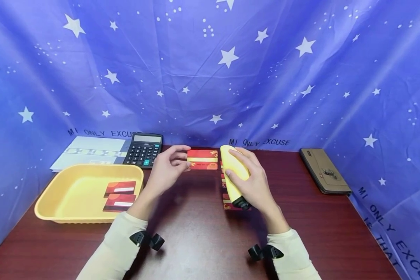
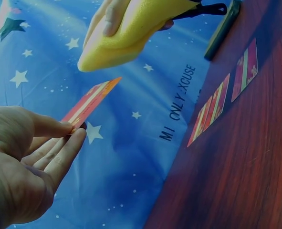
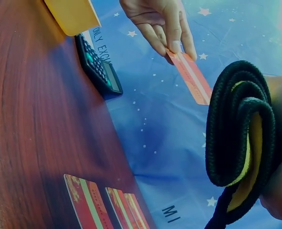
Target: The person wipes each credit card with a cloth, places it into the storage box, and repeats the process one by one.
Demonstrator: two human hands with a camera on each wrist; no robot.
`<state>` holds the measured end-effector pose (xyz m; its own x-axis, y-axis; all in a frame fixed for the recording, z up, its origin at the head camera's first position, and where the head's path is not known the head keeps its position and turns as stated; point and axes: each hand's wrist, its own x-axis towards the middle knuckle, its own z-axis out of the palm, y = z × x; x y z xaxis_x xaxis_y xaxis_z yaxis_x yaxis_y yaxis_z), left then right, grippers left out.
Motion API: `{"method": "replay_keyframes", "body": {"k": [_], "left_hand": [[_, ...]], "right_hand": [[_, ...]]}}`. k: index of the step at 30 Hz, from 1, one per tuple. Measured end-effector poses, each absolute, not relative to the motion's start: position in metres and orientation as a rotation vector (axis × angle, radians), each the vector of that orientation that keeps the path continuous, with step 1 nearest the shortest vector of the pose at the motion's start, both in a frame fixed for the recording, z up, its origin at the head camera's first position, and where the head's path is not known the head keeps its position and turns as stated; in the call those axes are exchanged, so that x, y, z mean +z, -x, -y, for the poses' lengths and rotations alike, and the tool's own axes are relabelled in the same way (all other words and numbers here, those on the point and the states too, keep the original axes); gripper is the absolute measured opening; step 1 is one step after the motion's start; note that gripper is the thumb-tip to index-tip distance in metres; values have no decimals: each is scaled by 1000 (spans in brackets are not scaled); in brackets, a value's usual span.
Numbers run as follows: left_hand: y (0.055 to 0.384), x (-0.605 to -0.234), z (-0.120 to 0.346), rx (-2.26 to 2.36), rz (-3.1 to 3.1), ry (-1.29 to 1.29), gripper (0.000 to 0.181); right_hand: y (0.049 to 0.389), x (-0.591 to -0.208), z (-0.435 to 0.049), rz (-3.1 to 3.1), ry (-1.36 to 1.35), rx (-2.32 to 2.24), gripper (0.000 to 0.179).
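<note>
A red bank card (image 1: 202, 160) with a pale stripe is pinched at its left edge between the thumb and fingers of my left hand (image 1: 168, 168). In the left wrist view the card (image 2: 90, 101) is raised and tilted, its far edge pointing towards the yellow cloth. My right hand (image 1: 252, 177) grips a folded yellow cloth (image 1: 235, 171) with black edging; a black loop (image 2: 205, 10) sticks out at one end. Beneath the cloth in the head view lie several more red cards (image 1: 230, 203), partly hidden. The right wrist view shows those cards (image 3: 87, 200) lying in a row on the table.
At the left stands a yellow basin (image 1: 66, 212) holding two red cards (image 1: 120, 203). Behind it are a black calculator (image 1: 145, 149) and a flat white box (image 1: 96, 149). A brown wallet (image 1: 325, 171) lies at the right edge of the dark wooden table (image 1: 196, 241), before a blue starry curtain (image 1: 196, 70).
</note>
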<state>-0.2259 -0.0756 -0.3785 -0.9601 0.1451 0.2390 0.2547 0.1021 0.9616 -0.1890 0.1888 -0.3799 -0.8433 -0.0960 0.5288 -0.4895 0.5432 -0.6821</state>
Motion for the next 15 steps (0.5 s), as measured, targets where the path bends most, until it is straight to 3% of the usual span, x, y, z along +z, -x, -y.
{"method": "replay_keyframes", "body": {"k": [15], "left_hand": [[223, -383, 65, -2154, 2186, 429, 45]], "right_hand": [[189, -385, -178, 2392, -488, 1162, 57]]}}
